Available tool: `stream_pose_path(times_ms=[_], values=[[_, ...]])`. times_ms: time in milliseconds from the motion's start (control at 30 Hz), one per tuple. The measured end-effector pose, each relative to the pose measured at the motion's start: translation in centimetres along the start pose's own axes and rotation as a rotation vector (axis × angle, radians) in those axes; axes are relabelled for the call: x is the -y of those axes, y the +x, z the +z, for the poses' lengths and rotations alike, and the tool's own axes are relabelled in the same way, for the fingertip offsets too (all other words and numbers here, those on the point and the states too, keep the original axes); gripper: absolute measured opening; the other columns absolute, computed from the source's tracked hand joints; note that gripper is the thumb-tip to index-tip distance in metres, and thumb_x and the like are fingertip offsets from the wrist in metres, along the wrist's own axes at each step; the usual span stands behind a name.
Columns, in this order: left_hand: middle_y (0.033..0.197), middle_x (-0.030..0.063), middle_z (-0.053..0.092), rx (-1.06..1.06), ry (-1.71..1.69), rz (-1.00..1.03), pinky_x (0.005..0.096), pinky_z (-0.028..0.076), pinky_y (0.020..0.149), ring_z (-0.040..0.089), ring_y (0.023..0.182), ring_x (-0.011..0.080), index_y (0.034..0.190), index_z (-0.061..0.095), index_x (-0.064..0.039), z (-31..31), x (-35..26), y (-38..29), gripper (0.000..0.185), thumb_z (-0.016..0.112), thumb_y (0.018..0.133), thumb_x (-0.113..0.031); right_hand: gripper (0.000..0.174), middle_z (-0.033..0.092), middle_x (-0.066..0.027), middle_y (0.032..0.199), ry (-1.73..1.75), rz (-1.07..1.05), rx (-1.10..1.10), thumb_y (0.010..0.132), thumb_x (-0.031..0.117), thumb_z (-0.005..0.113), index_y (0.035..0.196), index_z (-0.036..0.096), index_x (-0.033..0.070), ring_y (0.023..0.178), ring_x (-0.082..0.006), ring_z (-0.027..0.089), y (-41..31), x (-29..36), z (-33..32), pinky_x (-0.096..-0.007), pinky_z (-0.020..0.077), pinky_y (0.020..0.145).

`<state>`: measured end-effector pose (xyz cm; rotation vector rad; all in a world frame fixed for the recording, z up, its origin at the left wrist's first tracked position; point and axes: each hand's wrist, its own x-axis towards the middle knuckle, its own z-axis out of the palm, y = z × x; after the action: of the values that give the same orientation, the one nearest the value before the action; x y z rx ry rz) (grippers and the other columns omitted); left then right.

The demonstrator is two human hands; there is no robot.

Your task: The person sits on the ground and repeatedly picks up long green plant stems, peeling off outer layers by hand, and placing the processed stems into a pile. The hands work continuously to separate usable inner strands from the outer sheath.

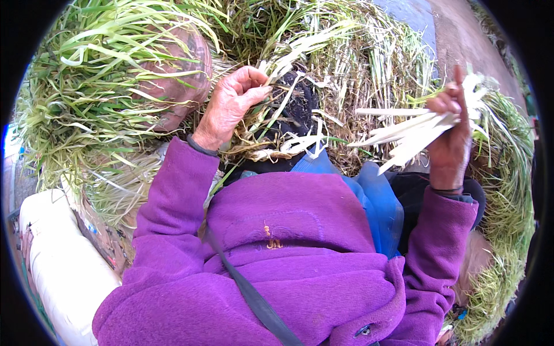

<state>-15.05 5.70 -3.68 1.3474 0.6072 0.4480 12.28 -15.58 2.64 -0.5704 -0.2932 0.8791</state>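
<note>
My left hand (233,101) pinches the ends of some pale yellow-green leaves (303,49) between thumb and forefinger. The leaves fan up and right over a heap. In my right hand (448,129), blurred and with the forefinger raised, is a bunch of flat white stalks (407,134) pointing left. Its leafy ends show pale and blurred behind the hand. Below my left hand, withered strips (277,151) and loose leaves hang over a soiled black cloth (294,104) at my lap.
A large heap of long green leaves (86,95) partly covers a pinkish sack-like bundle (173,73) at left. Straw-like stalks and leaves (368,73) pile up ahead. More greens (506,194) line the right. A white padded object (60,268) stands at lower left.
</note>
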Motion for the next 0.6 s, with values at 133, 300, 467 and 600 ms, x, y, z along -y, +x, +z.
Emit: stream_pose_path(times_ms=[133,300,467,600], values=[[0.082,-0.0034,0.059,0.063,-0.024,0.034,0.0168,0.044,0.067,0.053,0.074,0.0023,0.097,0.061,-0.005,2.3,-1.3,-0.3,0.012,0.062,0.086,-0.002,0.039,0.062,-0.0097,0.085,-0.196,0.267,-0.147,0.086,0.01,0.065,0.119,0.049,-0.003,0.062,-0.0093,0.053,-1.1,-4.4,0.3,-0.0244,0.0454,0.057],[0.078,-0.0048,0.058,0.108,-0.009,0.039,0.0157,0.042,0.062,0.051,0.069,0.0014,0.096,0.062,-0.005,4.1,-2.2,-0.8,0.011,0.063,0.085,-0.003,0.03,0.062,-0.0107,0.096,-0.228,0.497,-0.241,0.09,0.01,0.06,0.116,0.054,-0.003,0.06,-0.0053,0.047,-1.3,-7.7,1.1,-0.0215,0.0423,0.058],[0.072,-0.0073,0.052,0.133,0.081,0.006,0.0166,0.038,0.055,0.045,0.063,-0.0003,0.092,0.06,-0.005,5.2,-1.9,-1.1,0.007,0.062,0.086,-0.004,0.027,0.064,-0.0117,0.094,-0.161,0.515,-0.179,0.084,0.01,0.067,0.107,0.056,-0.001,0.063,-0.0081,0.053,-1.0,-8.7,1.5,-0.0229,0.0462,0.06],[0.07,-0.0076,0.049,0.183,0.103,0.021,0.017,0.037,0.054,0.043,0.062,-0.0001,0.091,0.059,-0.005,5.3,-1.8,-1.2,0.007,0.063,0.086,-0.004,0.02,0.062,-0.0072,0.085,-0.164,0.52,-0.126,0.085,0.007,0.066,0.101,0.057,0.001,0.062,-0.0079,0.053,-0.8,-9.0,2.0,-0.0233,0.0463,0.059]])
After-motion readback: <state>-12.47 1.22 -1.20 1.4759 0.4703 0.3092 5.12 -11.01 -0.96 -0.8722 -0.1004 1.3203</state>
